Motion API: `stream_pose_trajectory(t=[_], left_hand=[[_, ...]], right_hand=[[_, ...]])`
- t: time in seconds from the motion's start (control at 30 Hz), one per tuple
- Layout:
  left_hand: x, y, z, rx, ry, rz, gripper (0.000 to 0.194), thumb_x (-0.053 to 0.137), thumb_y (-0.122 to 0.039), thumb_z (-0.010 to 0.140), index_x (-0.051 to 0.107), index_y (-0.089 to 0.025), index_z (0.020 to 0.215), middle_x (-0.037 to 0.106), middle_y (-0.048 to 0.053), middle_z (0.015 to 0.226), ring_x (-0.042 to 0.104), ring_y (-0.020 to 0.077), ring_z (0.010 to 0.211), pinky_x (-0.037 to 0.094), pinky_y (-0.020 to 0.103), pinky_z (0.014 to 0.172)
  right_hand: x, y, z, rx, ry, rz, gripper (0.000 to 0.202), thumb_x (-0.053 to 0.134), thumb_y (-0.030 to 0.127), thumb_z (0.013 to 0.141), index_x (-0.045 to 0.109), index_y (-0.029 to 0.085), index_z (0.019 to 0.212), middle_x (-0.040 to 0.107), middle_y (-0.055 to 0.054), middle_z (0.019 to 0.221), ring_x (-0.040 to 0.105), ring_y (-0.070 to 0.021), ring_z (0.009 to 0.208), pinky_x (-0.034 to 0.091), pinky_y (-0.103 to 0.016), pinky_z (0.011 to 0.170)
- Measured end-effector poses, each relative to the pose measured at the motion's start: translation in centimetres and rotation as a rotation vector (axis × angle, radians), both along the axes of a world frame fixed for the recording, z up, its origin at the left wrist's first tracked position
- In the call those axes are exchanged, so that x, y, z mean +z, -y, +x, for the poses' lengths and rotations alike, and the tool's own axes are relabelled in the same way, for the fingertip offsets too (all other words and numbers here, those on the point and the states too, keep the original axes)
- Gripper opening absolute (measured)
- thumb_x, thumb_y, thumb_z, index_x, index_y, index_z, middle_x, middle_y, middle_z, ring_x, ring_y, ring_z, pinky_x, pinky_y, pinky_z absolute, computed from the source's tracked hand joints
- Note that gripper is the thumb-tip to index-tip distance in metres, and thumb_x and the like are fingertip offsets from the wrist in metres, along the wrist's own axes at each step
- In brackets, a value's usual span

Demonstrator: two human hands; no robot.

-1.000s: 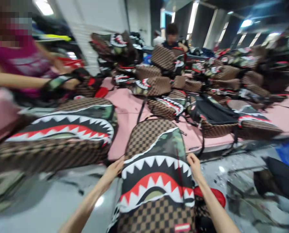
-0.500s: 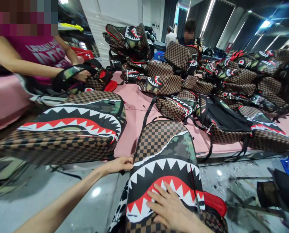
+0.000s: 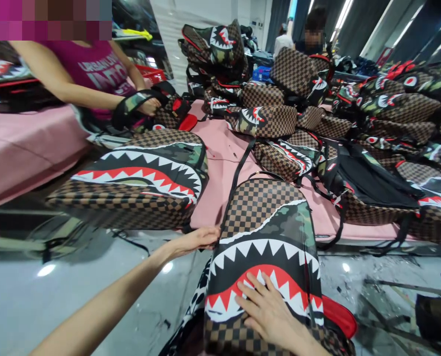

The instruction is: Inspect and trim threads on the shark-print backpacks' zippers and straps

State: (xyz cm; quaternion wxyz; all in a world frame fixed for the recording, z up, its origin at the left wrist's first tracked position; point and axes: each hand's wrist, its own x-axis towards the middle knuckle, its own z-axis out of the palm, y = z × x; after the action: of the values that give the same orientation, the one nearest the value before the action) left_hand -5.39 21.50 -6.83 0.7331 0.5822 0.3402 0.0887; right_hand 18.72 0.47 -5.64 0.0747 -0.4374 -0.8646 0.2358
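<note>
A checkered brown-and-black backpack [image 3: 267, 217] with a camouflage patch and a printed shark mouth leans in front of me, its top on the pink table edge. My left hand [image 3: 204, 238] is closed at the backpack's left edge; its fingertips are partly hidden there. Across the printed red mouth lies my right hand [image 3: 267, 306], flat with fingers spread. A red-lined flap [image 3: 339, 316] shows behind the backpack's lower right side. To the left, a similar backpack [image 3: 139, 173] lies on the table.
Across the pink table [image 3: 215, 143], a co-worker's hand [image 3: 150, 106] holds a camouflage strap. A pile of similar bags [image 3: 220, 64] rises at the back. An upturned bag with a black back panel [image 3: 372, 178] lies to the right. Metal stands [image 3: 387, 301] are on the floor.
The view has swung right-to-left content shift: everything appears farther right and slightly higher. My left hand's fingers look straighter at the backpack's edge. My right hand stays flat on the print.
</note>
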Motion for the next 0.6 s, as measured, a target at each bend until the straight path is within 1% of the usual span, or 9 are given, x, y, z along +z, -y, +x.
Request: stream_pose_trajectory(t=[0.1, 0.17, 0.23, 0.3, 0.4, 0.47, 0.53, 0.57, 0.6], left_hand=[[-0.5, 0.5, -0.2, 0.037, -0.074, 0.099, 0.029, 0.067, -0.037, 0.066, 0.054, -0.016, 0.081, 0.053, -0.002, 0.069, 0.049, 0.0112, 0.064, 0.041, 0.022, 0.063], [-0.6, 0.2, -0.2, 0.05, -0.186, 0.211, 0.023, 0.061, -0.038, 0.068, 0.056, -0.016, 0.075, 0.053, -0.003, 0.062, 0.049, 0.0119, 0.057, 0.041, 0.023, 0.058], [-0.1, -0.8, -0.2, 0.045, -0.252, 0.419, 0.023, 0.055, -0.039, 0.074, 0.061, -0.017, 0.075, 0.06, 0.0, 0.065, 0.054, 0.0143, 0.061, 0.043, 0.024, 0.063], [0.9, -2.3, 0.0, 0.064, -0.27, 0.698, 0.024, 0.05, -0.036, 0.079, 0.065, -0.018, 0.081, 0.066, 0.002, 0.079, 0.059, 0.016, 0.074, 0.043, 0.024, 0.072], [2.3, -3.8, 0.9, 0.203, -0.309, 0.996, 0.024, 0.046, -0.03, 0.083, 0.065, -0.019, 0.092, 0.067, 0.004, 0.095, 0.059, 0.0174, 0.089, 0.041, 0.025, 0.083], [2.4, -3.4, 1.8, 0.385, -0.369, 1.041, 0.025, 0.048, -0.03, 0.082, 0.063, -0.018, 0.097, 0.066, 0.006, 0.098, 0.058, 0.0194, 0.095, 0.042, 0.028, 0.086], [1.8, -2.3, 2.8, 0.514, -0.436, 0.954, 0.026, 0.05, -0.033, 0.082, 0.062, -0.016, 0.099, 0.065, 0.006, 0.092, 0.058, 0.021, 0.093, 0.045, 0.031, 0.083], [1.3, -1.9, 3.4, 0.465, -0.456, 0.867, 0.027, 0.048, -0.036, 0.084, 0.062, -0.016, 0.095, 0.065, 0.005, 0.084, 0.06, 0.0207, 0.087, 0.048, 0.031, 0.077], [0.8, -1.8, 4.2, 0.38, -0.425, 0.844, 0.027, 0.048, -0.037, 0.085, 0.062, -0.017, 0.097, 0.064, 0.005, 0.085, 0.06, 0.02, 0.086, 0.049, 0.031, 0.075]], right_hand=[[-0.4, 0.0, 0.2, -0.003, 0.018, 0.015, 0.063, 0.05, 0.024, 0.087, 0.021, 0.03, 0.143, 0.027, -0.002, 0.147, 0.014, -0.0239, 0.138, 0.018, -0.054, 0.11], [-0.7, -0.2, 0.1, 0.007, 0.031, 0.01, 0.063, 0.049, 0.023, 0.087, 0.02, 0.03, 0.143, 0.025, -0.002, 0.148, 0.013, -0.0248, 0.138, 0.018, -0.056, 0.109], [-0.8, -0.4, -0.1, 0.02, 0.037, -0.006, 0.064, 0.048, 0.022, 0.087, 0.019, 0.029, 0.143, 0.024, -0.002, 0.149, 0.012, -0.0255, 0.138, 0.017, -0.057, 0.108], [-0.7, -0.5, -0.7, 0.026, 0.027, -0.016, 0.063, 0.047, 0.023, 0.088, 0.019, 0.029, 0.143, 0.023, -0.002, 0.149, 0.012, -0.0257, 0.138, 0.017, -0.057, 0.108], [0.3, 0.1, -0.8, 0.024, -0.016, -0.012, 0.056, 0.045, 0.023, 0.089, 0.027, 0.028, 0.141, 0.03, -0.002, 0.147, 0.015, -0.0248, 0.138, 0.017, -0.055, 0.109], [1.3, 0.4, 0.5, 0.05, -0.076, 0.023, 0.049, 0.043, 0.023, 0.09, 0.035, 0.028, 0.137, 0.039, -0.002, 0.142, 0.022, -0.0217, 0.136, 0.02, -0.048, 0.111], [2.1, -0.1, 3.6, 0.014, -0.177, 0.157, 0.043, 0.041, 0.022, 0.09, 0.043, 0.029, 0.132, 0.05, -0.001, 0.134, 0.033, -0.0195, 0.132, 0.026, -0.043, 0.109], [2.4, -0.8, 5.7, -0.092, -0.225, 0.252, 0.04, 0.04, 0.022, 0.09, 0.046, 0.03, 0.129, 0.054, -0.001, 0.129, 0.039, -0.0192, 0.128, 0.03, -0.042, 0.107], [2.4, -2.1, 8.0, -0.27, -0.259, 0.351, 0.038, 0.037, 0.021, 0.09, 0.049, 0.029, 0.126, 0.057, -0.003, 0.125, 0.045, -0.0197, 0.123, 0.034, -0.041, 0.103]])
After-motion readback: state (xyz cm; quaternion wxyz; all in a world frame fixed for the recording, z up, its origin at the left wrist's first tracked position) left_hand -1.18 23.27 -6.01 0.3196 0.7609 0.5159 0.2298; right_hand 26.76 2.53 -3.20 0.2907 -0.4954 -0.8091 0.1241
